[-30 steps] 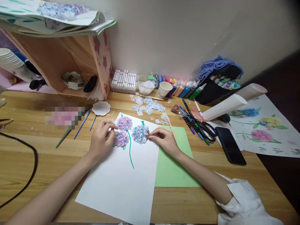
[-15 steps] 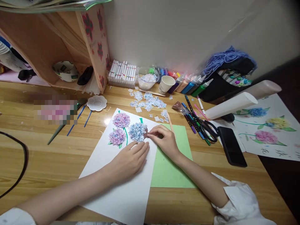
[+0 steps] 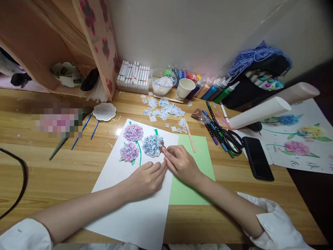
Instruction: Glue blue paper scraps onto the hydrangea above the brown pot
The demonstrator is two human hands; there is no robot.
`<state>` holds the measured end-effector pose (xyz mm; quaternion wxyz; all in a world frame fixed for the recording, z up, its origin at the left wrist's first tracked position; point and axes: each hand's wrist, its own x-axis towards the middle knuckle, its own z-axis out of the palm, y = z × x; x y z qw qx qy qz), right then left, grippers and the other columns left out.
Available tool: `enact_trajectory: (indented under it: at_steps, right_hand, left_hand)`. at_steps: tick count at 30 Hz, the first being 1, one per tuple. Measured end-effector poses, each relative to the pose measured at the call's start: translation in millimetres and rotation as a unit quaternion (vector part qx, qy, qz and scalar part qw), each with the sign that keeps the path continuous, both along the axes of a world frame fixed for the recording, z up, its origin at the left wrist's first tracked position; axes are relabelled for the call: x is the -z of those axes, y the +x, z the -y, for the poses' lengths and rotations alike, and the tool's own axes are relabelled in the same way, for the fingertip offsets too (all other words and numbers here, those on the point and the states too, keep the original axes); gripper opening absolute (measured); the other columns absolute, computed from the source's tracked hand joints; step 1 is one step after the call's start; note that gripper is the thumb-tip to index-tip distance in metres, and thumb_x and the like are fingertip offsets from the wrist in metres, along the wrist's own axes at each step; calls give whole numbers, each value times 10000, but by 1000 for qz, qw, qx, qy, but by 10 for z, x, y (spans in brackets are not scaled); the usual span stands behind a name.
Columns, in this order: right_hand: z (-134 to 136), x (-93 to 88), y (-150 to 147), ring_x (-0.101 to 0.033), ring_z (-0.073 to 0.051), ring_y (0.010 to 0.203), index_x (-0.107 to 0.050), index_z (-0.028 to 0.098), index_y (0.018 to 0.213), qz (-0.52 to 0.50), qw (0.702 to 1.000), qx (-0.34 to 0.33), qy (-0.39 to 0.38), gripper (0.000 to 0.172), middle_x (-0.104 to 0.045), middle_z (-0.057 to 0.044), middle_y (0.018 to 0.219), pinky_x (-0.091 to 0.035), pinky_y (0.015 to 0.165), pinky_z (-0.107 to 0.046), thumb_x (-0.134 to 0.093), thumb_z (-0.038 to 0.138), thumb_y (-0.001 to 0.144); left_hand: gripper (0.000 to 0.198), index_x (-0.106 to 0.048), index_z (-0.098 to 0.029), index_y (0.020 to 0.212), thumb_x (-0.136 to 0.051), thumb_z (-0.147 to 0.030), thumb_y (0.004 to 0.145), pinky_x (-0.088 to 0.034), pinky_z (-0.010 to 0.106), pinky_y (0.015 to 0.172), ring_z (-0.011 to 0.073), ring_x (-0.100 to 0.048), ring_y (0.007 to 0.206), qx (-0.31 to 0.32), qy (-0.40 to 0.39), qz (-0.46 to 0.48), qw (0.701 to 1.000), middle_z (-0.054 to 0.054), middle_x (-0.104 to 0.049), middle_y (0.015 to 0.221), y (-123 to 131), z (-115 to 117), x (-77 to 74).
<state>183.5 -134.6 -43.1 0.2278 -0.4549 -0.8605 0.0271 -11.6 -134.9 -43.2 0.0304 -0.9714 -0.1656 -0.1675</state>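
Observation:
On the white sheet of paper (image 3: pixel 125 215), a blue flower head (image 3: pixel 152 146) built from small torn scraps has a short green stem piece above it. At its right edge sits a small dark-brown piece (image 3: pixel 162 147), partly behind my right fingers. My right hand (image 3: pixel 182 163) is closed in a pinch at that brown piece. Just below the flower, my left hand (image 3: pixel 148 180) rests on the paper with its fingers curled together, its fingertips meeting the right ones; what lies between them is hidden. Two pink-purple flower heads (image 3: pixel 133 132) with green stems and leaves are to the left.
Beneath the white sheet's right side lies green paper (image 3: pixel 191 191). Blue paper scraps (image 3: pixel 166 108) and a wooden stick (image 3: pixel 190 138) lie beyond. Scissors (image 3: pixel 234 141), pens and a phone (image 3: pixel 258 158) are at right; a paper cup (image 3: pixel 185 89) stands at the back.
My left fingers, stretched flat on the paper before, have curled in and met my right fingertips. My right hand has shifted slightly downward. The whole view has tilted a little.

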Motion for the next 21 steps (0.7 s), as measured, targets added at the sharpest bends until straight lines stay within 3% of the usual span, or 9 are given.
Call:
enact_trajectory:
  at_steps: [3,8,15,21]
  right_hand:
    - [-14,-5,0,-536,-235,850,-629,137,1154,-42,998,18,-35,292,-642,-129,941,-512,708,-379,-494,151,895]
    - [-79,-4,81,-599,-184,852,-667,214,1070,-203,970,64,-118,219,-659,-62,891,-521,741,-322,-537,175,898]
    - [-32,68,110,-550,-206,844,-590,151,1214,-37,998,-39,-12,331,-624,-119,951,-511,719,-350,-533,169,888]
    - [-16,88,121,-578,-216,820,-571,125,1204,3,997,-68,33,330,-651,-130,958,-507,669,-359,-533,159,878]
  left_hand:
    - [322,-568,1,1157,-454,-141,892,-423,323,640,214,-577,880,-3,-11,8,1000,180,-650,1141,9,-2,4]
    - [336,-553,15,1177,-451,-124,888,-424,323,663,220,-559,895,-4,-21,-7,1000,200,-618,1195,-1,7,10]
    - [333,-549,22,1168,-434,-125,892,-423,328,649,217,-544,841,-5,-33,-13,999,188,-653,1086,3,5,-3]
    - [339,-535,27,1181,-432,-106,886,-440,334,659,231,-560,901,-8,-39,-18,999,194,-653,1069,6,29,12]
